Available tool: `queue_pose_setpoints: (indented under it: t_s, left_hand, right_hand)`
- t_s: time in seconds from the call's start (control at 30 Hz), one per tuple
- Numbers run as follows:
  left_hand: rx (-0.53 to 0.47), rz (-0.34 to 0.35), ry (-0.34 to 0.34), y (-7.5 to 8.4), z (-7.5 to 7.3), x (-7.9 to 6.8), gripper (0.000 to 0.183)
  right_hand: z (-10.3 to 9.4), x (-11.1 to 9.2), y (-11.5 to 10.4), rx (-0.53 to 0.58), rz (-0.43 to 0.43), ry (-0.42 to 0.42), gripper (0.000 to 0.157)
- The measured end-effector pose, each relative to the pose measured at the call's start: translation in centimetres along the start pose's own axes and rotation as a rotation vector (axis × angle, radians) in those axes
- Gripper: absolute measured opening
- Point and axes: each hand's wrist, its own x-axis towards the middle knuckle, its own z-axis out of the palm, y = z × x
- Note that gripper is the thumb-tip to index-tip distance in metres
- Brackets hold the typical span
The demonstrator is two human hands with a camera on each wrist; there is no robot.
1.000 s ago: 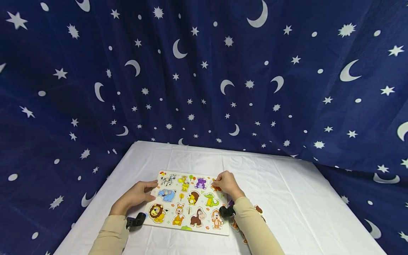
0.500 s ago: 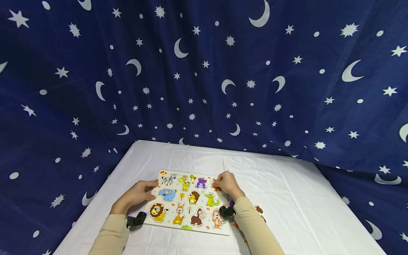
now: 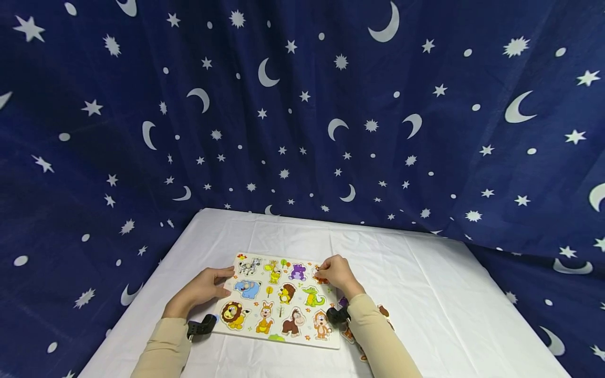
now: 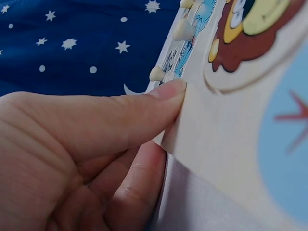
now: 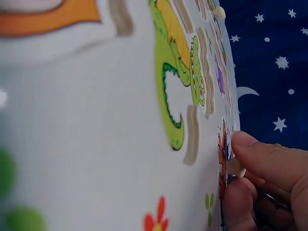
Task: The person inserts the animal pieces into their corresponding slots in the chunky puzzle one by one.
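White and smooth-looking, the animal puzzle board point(image 5: 106, 130) lies on the cloth-covered surface point(image 3: 411, 268), the orange piece point(image 3: 322, 280) at its far right corner; the right hand point(image 3: 338, 274) has its grip pinching that piece's pale knob point(image 5: 236, 168), and the left hand point(image 3: 200, 289) pinches the board's left edge; a good approach, I judge, is light, level pressure with small turns, the board braced against sliding; whether the piece sits flush I cannot tell; wavy cut edges point(image 5: 192, 132) look like bare wood, rounded knobs point(image 4: 183, 30) stand up from some animals, and loose flat pieces point(image 3: 348, 334) lie partly hidden by the right sleeve point(image 3: 383, 338)
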Motion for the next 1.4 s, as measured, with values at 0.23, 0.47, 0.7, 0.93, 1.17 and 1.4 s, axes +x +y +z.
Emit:
queue_pose_setpoints:
  t_s: [0.23,0.47,0.7,0.93,1.17,1.4]
  left_hand:
    - [-0.011,0.017,-0.008,-0.1,-0.2,-0.1,0.061]
    - [-0.003,0.012,-0.009,0.0,-0.1,-0.1,0.06]
    - [0.001,-0.012,-0.009,0.0,-0.2,0.1,0.06]
    - [0.008,-0.026,-0.005,-0.2,-0.1,0.3,0.06]
    - [0.02,-0.037,-0.008,-0.1,-0.1,0.3,0.059]
    - [0.016,-0.034,-0.01,-0.1,-0.1,0.3,0.059]
  right_hand:
    - [-0.2,-0.4,-0.1,-0.044,-0.032,-0.001,0.006]
    - [-0.7,-0.8,0.0,-0.055,-0.054,0.004,0.007]
    - [-1.4,-1.2,0.2,-0.042,-0.044,-0.006,0.007]
    - [-2.6,-1.6,0.7,-0.011,-0.097,-0.042,0.007]
    - [-3.7,-2.2,1.1,-0.02,-0.163,-0.084,0.007]
    - [-4.6,-2.5,1.7,-0.021,-0.14,-0.133,0.01]
